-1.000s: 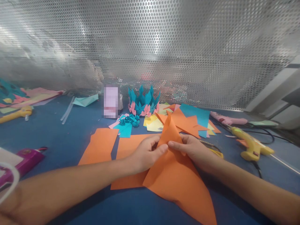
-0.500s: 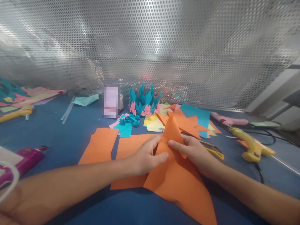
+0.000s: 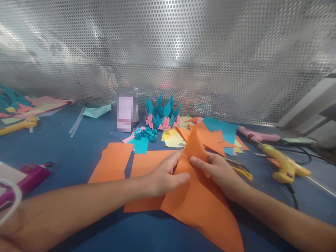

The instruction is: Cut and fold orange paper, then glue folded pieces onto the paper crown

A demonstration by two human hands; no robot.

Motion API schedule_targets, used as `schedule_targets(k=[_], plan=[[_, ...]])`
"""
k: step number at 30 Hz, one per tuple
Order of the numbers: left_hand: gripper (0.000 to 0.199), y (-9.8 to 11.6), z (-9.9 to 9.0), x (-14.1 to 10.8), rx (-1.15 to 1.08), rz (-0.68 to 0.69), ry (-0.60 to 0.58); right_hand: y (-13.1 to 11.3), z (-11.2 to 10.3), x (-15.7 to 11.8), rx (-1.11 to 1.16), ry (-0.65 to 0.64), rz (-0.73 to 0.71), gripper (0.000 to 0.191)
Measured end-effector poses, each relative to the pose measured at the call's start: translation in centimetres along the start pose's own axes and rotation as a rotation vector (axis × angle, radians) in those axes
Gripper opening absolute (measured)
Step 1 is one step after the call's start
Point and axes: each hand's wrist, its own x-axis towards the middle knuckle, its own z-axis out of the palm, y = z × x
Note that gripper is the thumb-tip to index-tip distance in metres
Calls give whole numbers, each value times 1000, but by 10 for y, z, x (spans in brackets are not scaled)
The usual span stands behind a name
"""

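Between my hands is an orange sheet of paper (image 3: 199,199), its far end bent up into a point and its near end curving toward me. My left hand (image 3: 168,175) grips its left edge, thumb lying on top and fingers behind. From the right, my right hand (image 3: 219,171) pinches it, thumb on the upper face; those fingers are partly hidden by the paper. More orange sheets (image 3: 111,161) lie flat on the blue table, one of them partly under my left forearm and the held sheet.
Behind stand a blue folded-paper crown (image 3: 162,112) with pink flowers, blue paper flowers (image 3: 147,133) and coloured scraps (image 3: 214,134). At right lie a yellow glue gun (image 3: 285,164), a pink one (image 3: 258,134) and cords. A magenta device (image 3: 31,178) sits left; a perforated metal panel (image 3: 168,52) closes the back.
The hands and the held paper stay almost as they were. The whole view has shifted very slightly.
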Motion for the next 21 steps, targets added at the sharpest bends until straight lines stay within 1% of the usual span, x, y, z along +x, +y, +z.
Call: schedule_targets(k=[5, 10, 16, 21], plan=[[51, -2, -1, 0, -9, -24, 33, -1, 1, 0, 10, -5, 0, 48], [49, -5, -4, 0, -25, -14, 7, -3, 1, 0, -2, 19, -4, 51], [46, -5, -5, 3, -76, -24, -2, -2, 0, 3, -29, 8, -2, 45], [49, -3, -4, 4, -107, -44, 15, -3, 1, 4, -2, 5, -11, 51]])
